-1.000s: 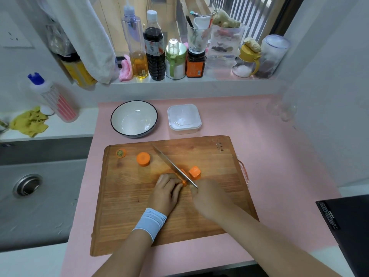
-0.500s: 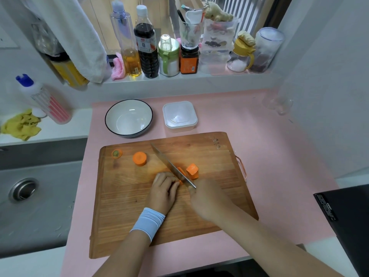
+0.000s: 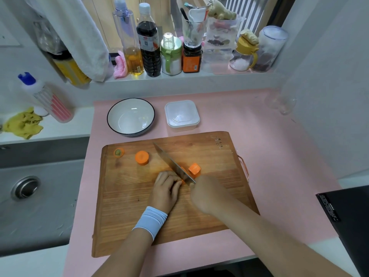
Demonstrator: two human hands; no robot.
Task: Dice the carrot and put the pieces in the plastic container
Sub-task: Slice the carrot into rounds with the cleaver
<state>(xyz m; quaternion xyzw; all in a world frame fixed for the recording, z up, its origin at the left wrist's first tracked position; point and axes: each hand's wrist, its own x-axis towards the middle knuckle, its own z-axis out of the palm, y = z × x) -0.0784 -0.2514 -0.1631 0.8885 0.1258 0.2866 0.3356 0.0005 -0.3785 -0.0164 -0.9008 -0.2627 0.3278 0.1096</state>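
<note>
On the wooden cutting board (image 3: 209, 200), my left hand (image 3: 166, 187) presses down on a carrot piece (image 3: 183, 181), mostly hidden under the fingers. My right hand (image 3: 207, 193) grips the handle of a knife (image 3: 172, 162), whose blade slants up-left and rests against that piece. A cut carrot chunk (image 3: 194, 168) lies just right of the blade. Another round chunk (image 3: 142, 157) and the carrot's stem end (image 3: 119, 152) sit at the board's upper left. The plastic container (image 3: 182, 115), square and translucent, stands beyond the board.
A white bowl (image 3: 130, 116) with a dark rim sits left of the container on the pink mat (image 3: 269, 148). The sink (image 3: 36, 196) lies to the left. Bottles and jars line the window sill (image 3: 179, 76). A black box (image 3: 347, 220) sits at the right edge.
The knife blade has shifted slightly along the held carrot piece while both hands stay in place. The camera has tilted a little.
</note>
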